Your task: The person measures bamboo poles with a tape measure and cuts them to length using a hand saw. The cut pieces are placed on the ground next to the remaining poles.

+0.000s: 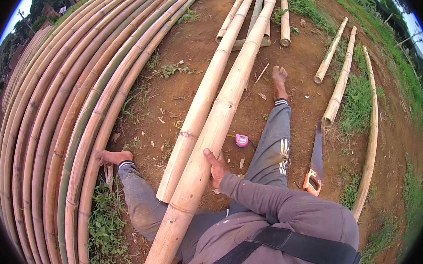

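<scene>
A long, pale bamboo pole (213,132) slants across my lap from far ahead to the lower edge. My right hand (216,169) is closed on its right side, the thumb up along the surface and the other fingers mostly hidden. Beside it on the left lies a second bamboo pole (190,130), its near end cut off between my legs. My left hand does not show. Just beyond my right hand, a pink tape measure (241,140) rests on the soil. To the right lies a handsaw (317,151) with a dark blade and an orange handle.
A broad row of long bamboo poles (84,98) runs along the left, by my left foot. Ahead, shorter bamboo lengths (286,22) lie near a crosspiece (252,44) under the poles. More cut bamboo pieces (340,84) lie at the right, near grass (355,105).
</scene>
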Tool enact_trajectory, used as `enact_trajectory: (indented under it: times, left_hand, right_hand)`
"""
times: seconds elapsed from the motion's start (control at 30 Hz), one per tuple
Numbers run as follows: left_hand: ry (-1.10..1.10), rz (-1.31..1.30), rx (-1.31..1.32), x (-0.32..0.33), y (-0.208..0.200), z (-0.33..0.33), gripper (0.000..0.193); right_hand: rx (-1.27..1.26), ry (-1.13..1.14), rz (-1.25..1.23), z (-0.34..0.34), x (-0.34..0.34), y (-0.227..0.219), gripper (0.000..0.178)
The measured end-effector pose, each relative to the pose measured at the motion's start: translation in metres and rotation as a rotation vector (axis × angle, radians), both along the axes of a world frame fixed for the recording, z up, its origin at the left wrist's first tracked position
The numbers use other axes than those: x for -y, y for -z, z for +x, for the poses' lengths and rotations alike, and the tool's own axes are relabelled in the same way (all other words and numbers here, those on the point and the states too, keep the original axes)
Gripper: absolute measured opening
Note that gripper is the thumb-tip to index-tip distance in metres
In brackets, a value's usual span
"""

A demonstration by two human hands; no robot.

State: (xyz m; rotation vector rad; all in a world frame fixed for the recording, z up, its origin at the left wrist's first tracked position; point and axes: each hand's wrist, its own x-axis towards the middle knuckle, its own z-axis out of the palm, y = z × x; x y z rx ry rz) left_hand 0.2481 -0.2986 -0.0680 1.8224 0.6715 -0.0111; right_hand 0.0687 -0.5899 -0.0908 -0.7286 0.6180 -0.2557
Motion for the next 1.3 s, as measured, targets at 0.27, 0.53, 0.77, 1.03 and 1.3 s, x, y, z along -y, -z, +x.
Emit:
enact_trajectory:
  times: [0.27, 0.53, 0.77, 1.03, 1.3]
  left_hand:
    - [-0.102, 0.007, -0.007, -0.026, -0.013, -0.146, 0.084]
    - [-0.219, 0.033, -0.021, -0.024, -0.068, -0.297, 0.082]
    - [0.041, -0.122, -0.005, -0.033, -0.069, -0.292, 0.058]
    - [-0.008, 0.262, 0.379, -0.048, -0.014, -0.305, 0.049]
    - [-0.031, -0.172, 0.349, -0.019, -0.068, -0.306, 0.046]
  right_hand:
    - [-0.16, 0.165, -0.165, 0.088, 0.131, 0.024, 0.094]
    - [-0.343, 0.395, -0.621, 0.142, 0.231, 0.044, 0.09]
    - [-0.342, -0.129, -0.178, -0.028, 0.093, 0.078, 0.08]
    - [0.06, 0.015, 0.184, 0.039, 0.092, 0.021, 0.097]
    - [-0.022, 0.085, 0.163, 0.061, 0.098, -0.047, 0.09]
